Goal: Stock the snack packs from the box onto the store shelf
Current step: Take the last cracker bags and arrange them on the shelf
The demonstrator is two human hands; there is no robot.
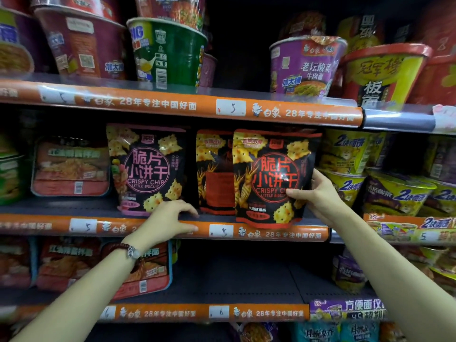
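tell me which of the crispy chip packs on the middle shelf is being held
The front red-lettered pack, pinched at its right edge by the right hand. The pink-lettered pack and the red pack behind stand untouched; the left hand rests on the shelf edge.

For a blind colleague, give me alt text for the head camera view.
A right hand holds a red snack pack upright at the middle shelf edge, in front of another red pack. The left hand rests on the shelf edge below a pink pack. Noodle cups fill the shelf above.
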